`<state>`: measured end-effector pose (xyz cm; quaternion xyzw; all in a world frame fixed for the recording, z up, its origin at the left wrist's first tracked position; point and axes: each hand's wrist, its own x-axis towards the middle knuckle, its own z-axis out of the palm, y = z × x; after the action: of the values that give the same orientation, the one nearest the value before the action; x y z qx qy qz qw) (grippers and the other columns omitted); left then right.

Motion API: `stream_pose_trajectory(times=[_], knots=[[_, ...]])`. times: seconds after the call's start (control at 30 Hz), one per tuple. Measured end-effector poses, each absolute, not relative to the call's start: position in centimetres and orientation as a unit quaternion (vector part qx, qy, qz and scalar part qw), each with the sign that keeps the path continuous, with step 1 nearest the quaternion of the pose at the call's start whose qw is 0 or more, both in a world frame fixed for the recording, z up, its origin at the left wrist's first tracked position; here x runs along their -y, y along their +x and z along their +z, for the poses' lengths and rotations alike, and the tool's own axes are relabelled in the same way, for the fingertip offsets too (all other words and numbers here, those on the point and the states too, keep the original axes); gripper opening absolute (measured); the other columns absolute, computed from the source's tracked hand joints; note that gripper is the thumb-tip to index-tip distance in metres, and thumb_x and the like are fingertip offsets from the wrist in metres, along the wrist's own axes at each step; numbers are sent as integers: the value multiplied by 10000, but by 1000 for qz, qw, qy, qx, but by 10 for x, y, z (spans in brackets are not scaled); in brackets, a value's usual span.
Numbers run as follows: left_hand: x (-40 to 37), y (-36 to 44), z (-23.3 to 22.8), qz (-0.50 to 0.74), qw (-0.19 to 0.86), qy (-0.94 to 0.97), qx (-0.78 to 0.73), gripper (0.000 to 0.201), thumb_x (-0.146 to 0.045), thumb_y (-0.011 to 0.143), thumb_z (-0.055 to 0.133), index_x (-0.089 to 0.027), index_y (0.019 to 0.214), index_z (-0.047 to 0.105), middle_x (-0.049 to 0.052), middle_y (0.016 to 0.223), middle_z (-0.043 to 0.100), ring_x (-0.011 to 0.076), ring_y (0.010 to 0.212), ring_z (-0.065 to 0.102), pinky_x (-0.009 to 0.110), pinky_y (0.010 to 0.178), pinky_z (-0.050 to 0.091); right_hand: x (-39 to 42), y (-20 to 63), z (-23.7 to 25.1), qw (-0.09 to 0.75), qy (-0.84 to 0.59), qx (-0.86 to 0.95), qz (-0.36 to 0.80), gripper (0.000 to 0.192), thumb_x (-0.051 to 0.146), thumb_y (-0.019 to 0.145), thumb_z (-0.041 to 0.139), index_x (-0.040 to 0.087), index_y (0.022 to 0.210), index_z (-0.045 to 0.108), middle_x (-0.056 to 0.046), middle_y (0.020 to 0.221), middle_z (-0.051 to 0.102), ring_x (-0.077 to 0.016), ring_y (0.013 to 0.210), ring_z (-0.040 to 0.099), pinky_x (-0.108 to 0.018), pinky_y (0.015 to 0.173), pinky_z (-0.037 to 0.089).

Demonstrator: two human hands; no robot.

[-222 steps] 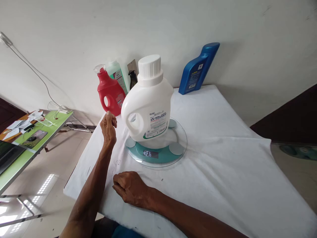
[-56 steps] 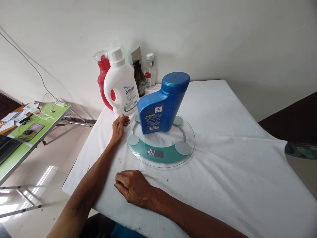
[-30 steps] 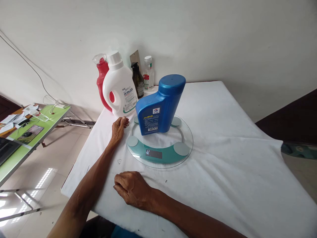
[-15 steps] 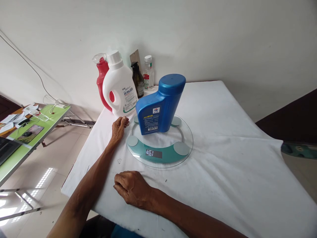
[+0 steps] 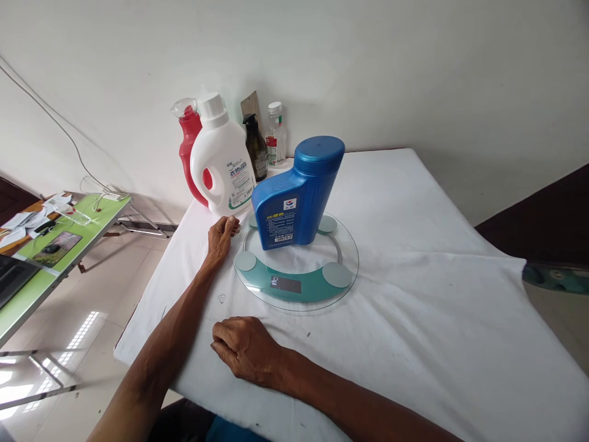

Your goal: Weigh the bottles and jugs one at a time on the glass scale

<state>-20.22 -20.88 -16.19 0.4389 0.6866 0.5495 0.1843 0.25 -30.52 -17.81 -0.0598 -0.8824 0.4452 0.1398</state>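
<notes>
Hands: left hand (image 5: 221, 236) loosely curled, empty, beside glass scale (image 5: 297, 264) bearing blue bottle (image 5: 294, 196); right hand (image 5: 246, 350) curled, empty, on surface (image 5: 414, 307).

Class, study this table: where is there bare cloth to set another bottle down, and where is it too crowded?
Bare cloth lies right of the glass scale, out to the table edge, and behind the blue bottle toward the wall. The far-left corner is crowded: white jug, red jug, two small bottles. The left hand and right hand occupy the near-left cloth.

A bottle (image 5: 294, 193) stands on the scale (image 5: 297, 279), with a jug (image 5: 223, 162) behind-left by the wall.
</notes>
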Motion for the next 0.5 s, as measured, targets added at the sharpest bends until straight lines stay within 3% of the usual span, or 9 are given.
stream_pose_trajectory(times=[0.5], knots=[[210,-202,-161,552,189,434,-687,590,-780,934,565,-212,902,723,105,920,767,230,833,709,389,831,572,305,3,-176,141,-61,877,455,439,134,948,611,248,744,239,59,672,423,-116,601,331,-275,599,273]])
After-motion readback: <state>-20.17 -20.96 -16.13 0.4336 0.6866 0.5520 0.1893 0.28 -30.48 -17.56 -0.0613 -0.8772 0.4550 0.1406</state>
